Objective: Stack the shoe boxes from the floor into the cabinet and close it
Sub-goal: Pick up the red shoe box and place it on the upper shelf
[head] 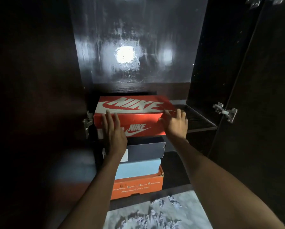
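Head camera looks down into a dark cabinet [39, 80] with its door [262, 96] swung wide on the right, silver hinges [225, 111] catching the light. A red Nike shoe box [135, 113] sits on a shelf [202, 123] inside, its front end hanging out past the shelf edge. The left hand [113, 131] lies flat against the box's front face, fingers straight and spread, not gripping anything. The right hand [175, 122] rests at the box's front right corner with loosely curled fingers touching the lid edge (whether it actually pinches the corner I cannot tell). Below that shelf three more boxes are stacked in the lower compartment: a dark navy box [145, 150] on top, a light blue box [138, 168] under it, and an orange box [138, 185] with white lettering at the bottom. The glossy back panel [135, 47] of the cabinet throws back a bright glare. In front of the cabinet lies grey marbled floor [163, 212].
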